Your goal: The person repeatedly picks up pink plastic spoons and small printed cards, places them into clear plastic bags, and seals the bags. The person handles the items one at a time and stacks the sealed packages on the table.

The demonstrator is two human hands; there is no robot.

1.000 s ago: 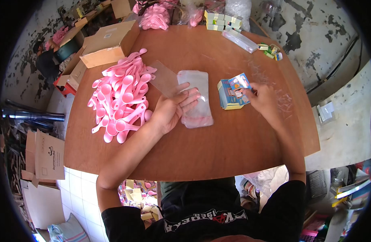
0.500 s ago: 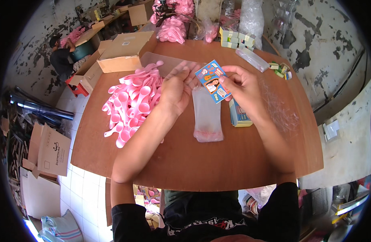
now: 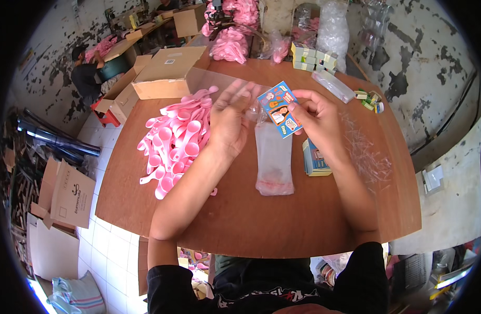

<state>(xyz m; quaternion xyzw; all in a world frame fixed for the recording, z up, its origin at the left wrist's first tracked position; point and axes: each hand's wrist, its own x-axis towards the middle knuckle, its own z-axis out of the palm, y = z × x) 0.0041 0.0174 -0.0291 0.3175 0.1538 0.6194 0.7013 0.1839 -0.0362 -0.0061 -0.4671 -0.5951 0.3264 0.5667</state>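
Observation:
My left hand (image 3: 231,119) has a clear plastic bag (image 3: 205,79) between its thumb and fingers, and the bag stretches out flat to both sides of them. In my right hand (image 3: 318,116) a blue printed card (image 3: 280,109) is pinched by one corner, tilted, with its near edge at the bag's right end. Below the hands lies a stack of clear bags (image 3: 274,159) on the table. A stack of blue cards (image 3: 316,161) sits beside it, partly behind my right wrist. Left of my left forearm is a heap of pink plastic measuring spoons (image 3: 175,138).
On the brown table (image 3: 240,220) a cardboard box (image 3: 170,70) stands at the back left. Bundled card stacks (image 3: 313,57) and a clear packet (image 3: 333,86) lie at the back right. Thin plastic strips (image 3: 367,152) are scattered at right. Another person (image 3: 86,76) sits at far left.
The view has shifted slightly, so the table's things appear lower and to the right. Both hands keep their holds on the bag and the card, almost unmoved.

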